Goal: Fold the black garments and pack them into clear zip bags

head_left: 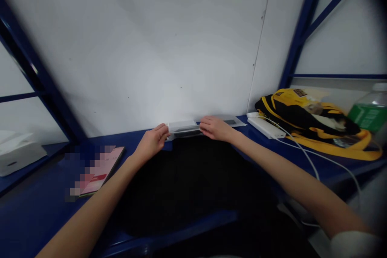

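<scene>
Centrally, at the foot of the white wall (181,48): one pale plastic strip (183,125), long axis left to right, at the far edge of the blue surface (130,140). Left hand (154,141): fingers pinched together near its left end. Right hand (214,127): fingers closed on it farther along, strip extending beyond. Nearer, between forearms: one black spread (196,177), material unclear.

We seem to be in a dormitory or workshop — which, we cannot tell: blue metal framing (298,42) flanks us, white panelling (181,48) stands beyond our left hand (151,143), and a bag (314,119) and bottle (370,116) sit right of our right hand (216,129).
</scene>
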Available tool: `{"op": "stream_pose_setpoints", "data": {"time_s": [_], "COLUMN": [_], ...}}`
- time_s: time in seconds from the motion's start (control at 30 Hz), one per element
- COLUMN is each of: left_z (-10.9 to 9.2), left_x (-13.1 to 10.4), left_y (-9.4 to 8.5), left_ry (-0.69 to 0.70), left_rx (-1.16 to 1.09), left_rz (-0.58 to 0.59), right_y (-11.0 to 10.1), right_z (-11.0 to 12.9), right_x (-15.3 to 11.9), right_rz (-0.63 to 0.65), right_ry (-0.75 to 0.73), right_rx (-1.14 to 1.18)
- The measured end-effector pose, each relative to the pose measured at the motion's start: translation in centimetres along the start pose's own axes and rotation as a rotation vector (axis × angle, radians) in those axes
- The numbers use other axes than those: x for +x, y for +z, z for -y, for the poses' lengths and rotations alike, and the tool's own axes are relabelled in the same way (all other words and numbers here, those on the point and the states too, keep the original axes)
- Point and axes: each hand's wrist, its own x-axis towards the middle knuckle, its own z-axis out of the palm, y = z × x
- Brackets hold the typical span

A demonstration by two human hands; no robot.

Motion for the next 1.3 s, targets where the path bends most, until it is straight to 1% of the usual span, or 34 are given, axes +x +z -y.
{"op": "stream_pose_setpoints", "data": {"time_s": [0.27,0.43,0.5,0.57,0.7,0.8,0.87,0.93,1.0,1.03,1.07,1.1,1.17,1.23,1.3], "left_z": [1.0,1.3,1.1,0.7,-1.0,-2.3,-2.9,-3.3,-3.3,-3.2,-3.1,-2.8,-2.2,-1.6,-1.0], "left_x": [-0.2,-0.3,-0.4,-0.4,-0.6,-0.9,-1.1,-1.1,-0.9,-0.8,-0.7,-0.6,-0.6,-0.7,-0.9], "left_y": [-0.4,-0.6,-0.6,-0.6,-0.5,-0.5,-0.6,-0.7,-0.8,-0.8,-0.7,-0.6,-0.1,0.6,1.2], "left_ry": [-0.038,-0.119,-0.12,-0.087,0.063,0.149,0.164,0.133,0.041,-0.018,-0.073,-0.109,-0.112,-0.068,-0.057], "left_rx": [-0.05,-0.126,-0.139,-0.135,-0.098,-0.051,-0.029,-0.035,-0.047,-0.046,-0.043,-0.042,-0.048,-0.065,-0.084], "left_rz": [-0.029,-0.047,-0.048,-0.041,0.006,0.019,-0.023,-0.106,-0.187,-0.196,-0.173,-0.117,0.054,0.215,0.344], "right_y": [-0.7,-1.4,-1.6,-1.5,-0.3,0.5,0.4,0.1,-0.3,-0.5,-0.6,-0.6,-0.3,0.5,1.5], "right_z": [-1.8,-2.4,-1.9,-1.0,1.8,3.4,3.7,3.2,2.0,1.1,0.1,-0.9,-3.0,-4.7,-5.7], "right_x": [-0.9,-1.3,-1.2,-0.8,0.3,0.9,1.0,0.9,0.6,0.3,-0.1,-0.6,-1.7,-3.0,-4.2], "right_rz": [0.042,0.087,0.115,0.129,0.135,0.161,0.143,0.079,-0.001,-0.041,-0.074,-0.104,-0.104,-0.021,0.09], "right_ry": [0.067,0.148,0.178,0.194,0.185,0.221,0.234,0.258,0.313,0.346,0.379,0.406,0.454,0.488,0.53], "right_rx": [0.054,0.061,0.081,0.128,0.18,0.246,0.298,0.297,0.254,0.222,0.186,0.137,0.031,-0.079,-0.159]}}
